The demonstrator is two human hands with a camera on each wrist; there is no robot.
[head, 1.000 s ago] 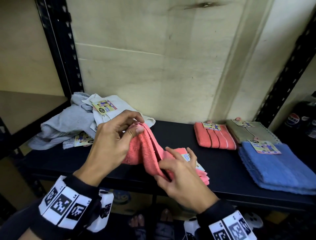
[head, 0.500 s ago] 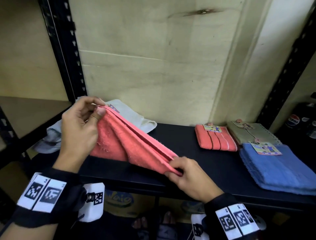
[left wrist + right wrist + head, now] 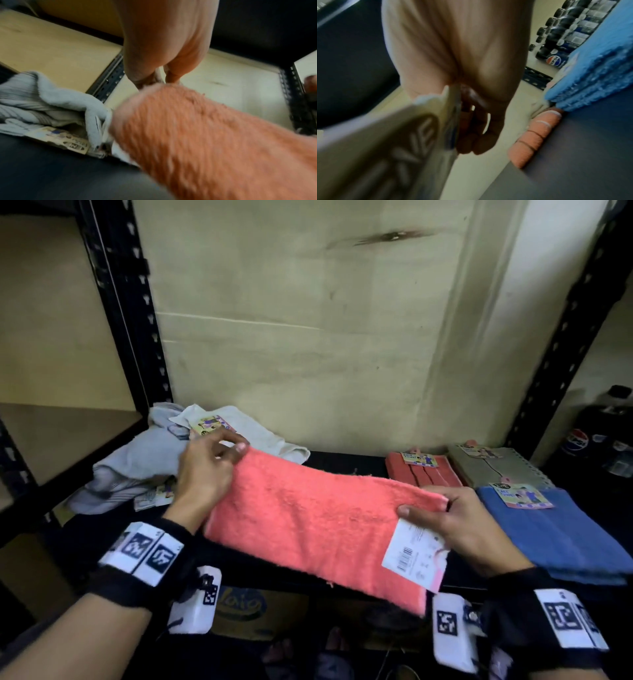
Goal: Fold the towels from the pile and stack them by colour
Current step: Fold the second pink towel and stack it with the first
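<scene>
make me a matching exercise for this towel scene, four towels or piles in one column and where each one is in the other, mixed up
Things:
1. coral towel
2. blue towel
3. grey-white pile
4. folded coral stack

Places:
A. left end of the shelf, unfolded
B. stretched between the left hand and the right hand
C. at the back of the shelf, left of the beige towel
D. right front of the shelf, folded

Pairs: 1-B, 2-D, 3-A, 4-C
</scene>
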